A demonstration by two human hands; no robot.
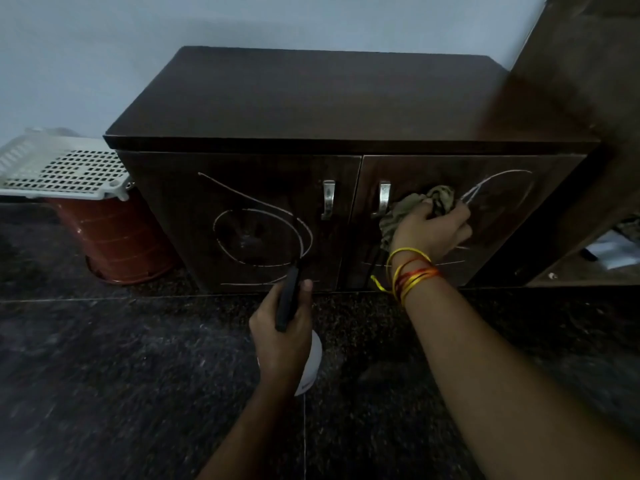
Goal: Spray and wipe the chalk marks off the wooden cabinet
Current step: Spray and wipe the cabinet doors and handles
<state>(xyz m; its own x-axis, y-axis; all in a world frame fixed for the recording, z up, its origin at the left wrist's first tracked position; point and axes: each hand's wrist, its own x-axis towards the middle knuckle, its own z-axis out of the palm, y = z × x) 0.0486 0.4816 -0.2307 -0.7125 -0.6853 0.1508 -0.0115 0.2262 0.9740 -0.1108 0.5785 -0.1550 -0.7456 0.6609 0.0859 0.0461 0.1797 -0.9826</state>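
Dark cabinet (311, 98): right hand (433, 230) presses cloth (415, 206) on chalk marks (263, 216).

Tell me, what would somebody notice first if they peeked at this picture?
Probably the white chalk marks looping over the dark wooden cabinet, biggest on its left door. Next, the right hand pressing a crumpled cloth against the right door by its handle, bright threads tied round the wrist. Lower down, the left hand grips a spray bottle above the dark speckled floor.
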